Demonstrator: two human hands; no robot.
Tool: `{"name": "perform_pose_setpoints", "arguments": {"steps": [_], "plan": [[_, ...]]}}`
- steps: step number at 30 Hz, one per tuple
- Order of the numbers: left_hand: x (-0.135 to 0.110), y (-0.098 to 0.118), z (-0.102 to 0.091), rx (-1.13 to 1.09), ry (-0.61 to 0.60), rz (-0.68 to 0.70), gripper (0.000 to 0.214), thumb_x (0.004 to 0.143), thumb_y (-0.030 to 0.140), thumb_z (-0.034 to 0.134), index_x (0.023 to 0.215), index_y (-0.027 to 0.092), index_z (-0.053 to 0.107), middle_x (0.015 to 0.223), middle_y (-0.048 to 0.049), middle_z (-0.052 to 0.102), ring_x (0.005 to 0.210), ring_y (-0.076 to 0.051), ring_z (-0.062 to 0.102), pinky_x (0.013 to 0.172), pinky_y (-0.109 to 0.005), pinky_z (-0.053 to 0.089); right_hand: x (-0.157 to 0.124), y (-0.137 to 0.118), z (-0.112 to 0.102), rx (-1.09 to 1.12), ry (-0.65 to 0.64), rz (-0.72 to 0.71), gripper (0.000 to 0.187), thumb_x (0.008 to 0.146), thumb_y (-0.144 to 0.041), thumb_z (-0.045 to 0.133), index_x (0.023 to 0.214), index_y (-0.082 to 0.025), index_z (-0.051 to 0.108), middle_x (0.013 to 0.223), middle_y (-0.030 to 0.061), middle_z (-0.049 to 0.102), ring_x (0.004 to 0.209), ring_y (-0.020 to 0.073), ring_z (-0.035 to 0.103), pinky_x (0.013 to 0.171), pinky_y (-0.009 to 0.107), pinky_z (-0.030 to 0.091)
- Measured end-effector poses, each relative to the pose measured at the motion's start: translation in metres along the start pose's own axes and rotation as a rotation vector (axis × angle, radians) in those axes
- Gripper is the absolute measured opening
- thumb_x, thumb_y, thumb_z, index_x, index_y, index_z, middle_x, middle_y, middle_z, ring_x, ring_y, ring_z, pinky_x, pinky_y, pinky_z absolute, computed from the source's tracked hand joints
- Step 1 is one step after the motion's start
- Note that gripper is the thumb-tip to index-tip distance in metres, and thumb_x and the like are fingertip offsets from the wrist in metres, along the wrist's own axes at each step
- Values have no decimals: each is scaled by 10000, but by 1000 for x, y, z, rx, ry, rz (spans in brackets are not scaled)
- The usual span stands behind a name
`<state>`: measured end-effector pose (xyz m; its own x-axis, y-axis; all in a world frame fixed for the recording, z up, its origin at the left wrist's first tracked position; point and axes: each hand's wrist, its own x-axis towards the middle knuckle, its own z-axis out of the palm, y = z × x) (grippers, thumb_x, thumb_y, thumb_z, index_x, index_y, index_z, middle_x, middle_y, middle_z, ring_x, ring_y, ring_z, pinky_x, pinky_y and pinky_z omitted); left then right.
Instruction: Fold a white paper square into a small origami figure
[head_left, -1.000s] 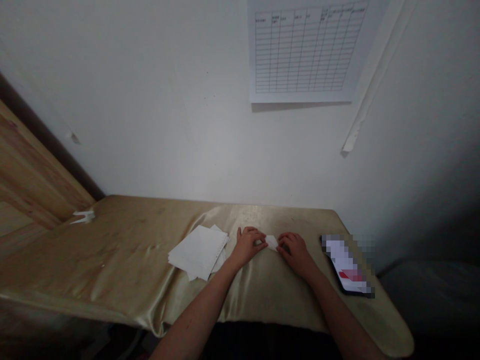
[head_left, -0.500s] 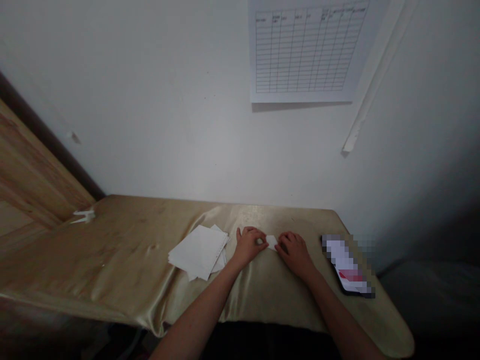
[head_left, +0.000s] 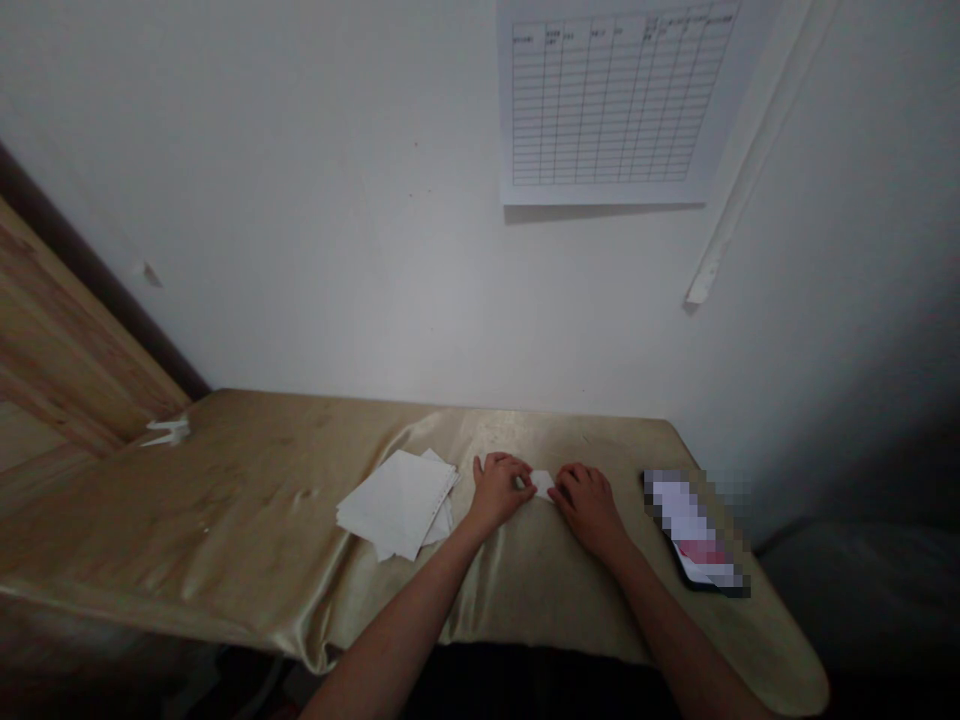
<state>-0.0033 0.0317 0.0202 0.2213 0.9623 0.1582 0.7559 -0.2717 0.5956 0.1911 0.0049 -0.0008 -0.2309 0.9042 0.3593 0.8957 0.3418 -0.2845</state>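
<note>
A small piece of white folded paper (head_left: pixel 542 485) lies low over the gold tablecloth between my two hands. My left hand (head_left: pixel 501 490) pinches its left edge between thumb and forefinger, the other fingers loosely bent. On the opposite side, my right hand (head_left: pixel 589 502) is closed at the paper's right edge, its thumb and fingertips pressed there. The fold details are too small to make out. Left of my left hand rests a loose stack of white paper sheets (head_left: pixel 401 500), with corners sticking out at different angles.
The table (head_left: pixel 225 520) has a wrinkled gold satin cover and stands against a white wall. A phone (head_left: pixel 694 535) with a blurred-out screen lies at the right. White folded paper (head_left: pixel 171 431) sits at the far left corner. A printed chart (head_left: pixel 611 110) hangs on the wall.
Both hands stay nearly in place on the small paper. The fingers of my left hand have drawn slightly closer together; little else differs.
</note>
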Motion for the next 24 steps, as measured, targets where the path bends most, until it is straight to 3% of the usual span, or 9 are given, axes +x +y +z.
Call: {"name": "perform_pose_setpoints", "arguments": {"steps": [24], "plan": [[0,3,4,17,21,-4,40,795,296,716,782,263,696,1111,18,712,1215,-278,472,1133,-664,21,0,-4,6,-49,27,30,150,914,-351,526,979,-246,611,1061,87,609,1007,270,513,951,457,374]]}}
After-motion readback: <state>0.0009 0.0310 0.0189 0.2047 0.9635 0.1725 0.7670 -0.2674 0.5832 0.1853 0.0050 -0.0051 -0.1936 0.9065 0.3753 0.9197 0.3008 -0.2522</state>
